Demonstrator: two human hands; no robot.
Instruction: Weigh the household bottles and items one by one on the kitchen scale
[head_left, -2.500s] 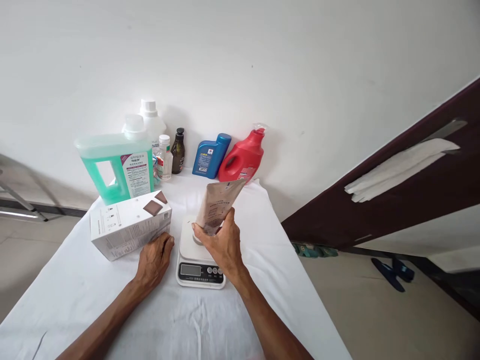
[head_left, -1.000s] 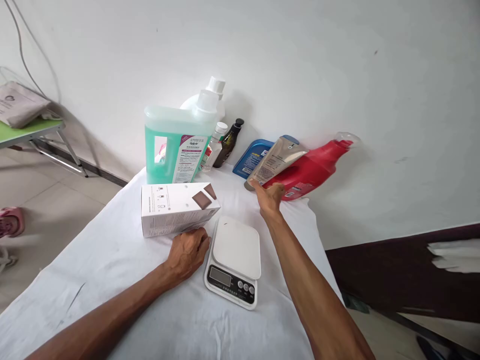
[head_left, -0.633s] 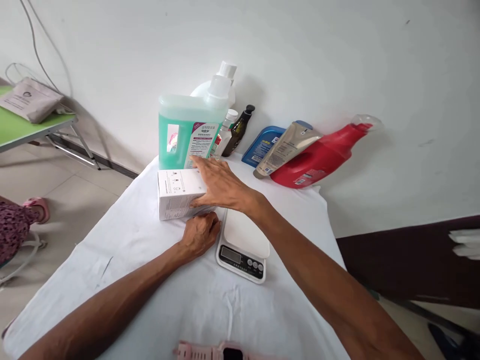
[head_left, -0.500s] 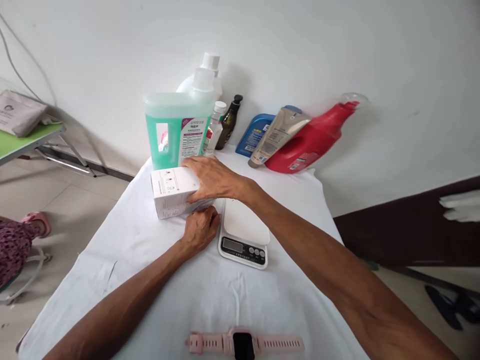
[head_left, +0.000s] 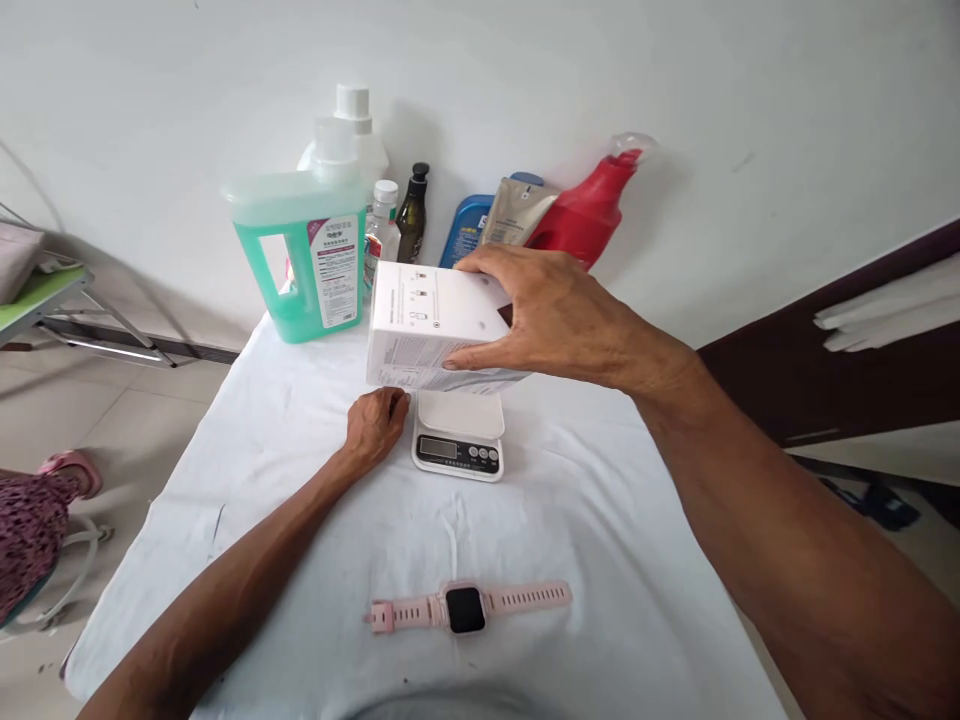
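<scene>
My right hand [head_left: 555, 315] grips a white printed box [head_left: 427, 325], its thumb on the near side and its fingers over the top. The box is in the air above a white kitchen scale [head_left: 459, 440] and hides the back part of its platform. Resting on the cloth just left of the scale, my left hand [head_left: 377, 425] is curled into a loose fist, with nothing visible in it. A smartwatch with a pink strap [head_left: 465, 608] lies flat nearer to me.
Along the wall stand a green liquid jug [head_left: 300, 260], a white bottle [head_left: 352, 130], a small clear bottle [head_left: 382, 230], a dark pump bottle [head_left: 412, 215], a blue bottle [head_left: 466, 225], a beige tube [head_left: 516, 215] and a tilted red bottle [head_left: 589, 215]. A person's pink shoe [head_left: 75, 470] shows at left.
My right hand has lifted the box and carried it right, from beside the green jug to above the scale. My left hand stays near the scale. The view has shifted.
</scene>
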